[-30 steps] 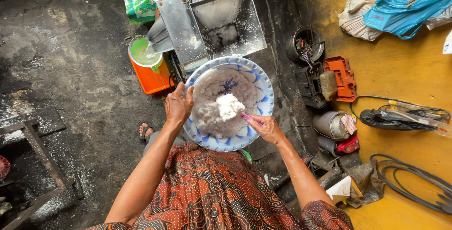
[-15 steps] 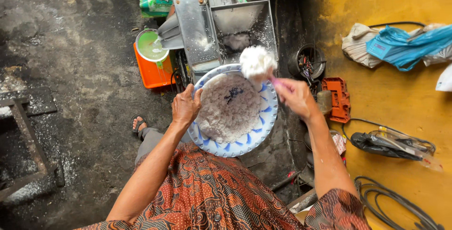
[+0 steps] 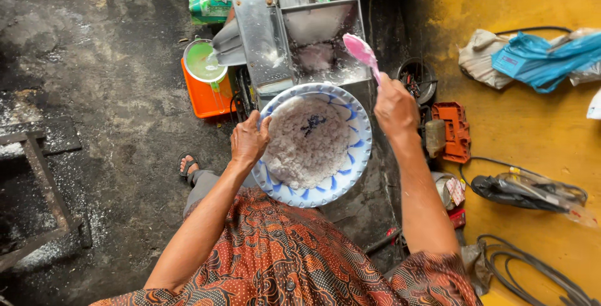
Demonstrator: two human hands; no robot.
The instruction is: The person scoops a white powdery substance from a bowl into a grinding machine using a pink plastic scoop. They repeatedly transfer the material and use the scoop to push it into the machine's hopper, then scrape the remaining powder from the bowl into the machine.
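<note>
A blue-and-white patterned bowl holds a layer of white shredded material. My left hand grips the bowl's left rim and holds it over my lap. My right hand is raised beside the bowl's upper right and is shut on a pink spoon. The spoon's head is over the metal hopper of a grinding machine just beyond the bowl. White shreds lie inside the hopper.
An orange crate with a green-lidded round container stands left of the machine. A red tool case, cables, a blue bag and black objects lie on the yellow floor at right. A wooden frame lies at left.
My right hand lifted the spoon with a heap of white shreds out of the bowl and up to the hopper. The spoon now shows pink with no heap on it.
</note>
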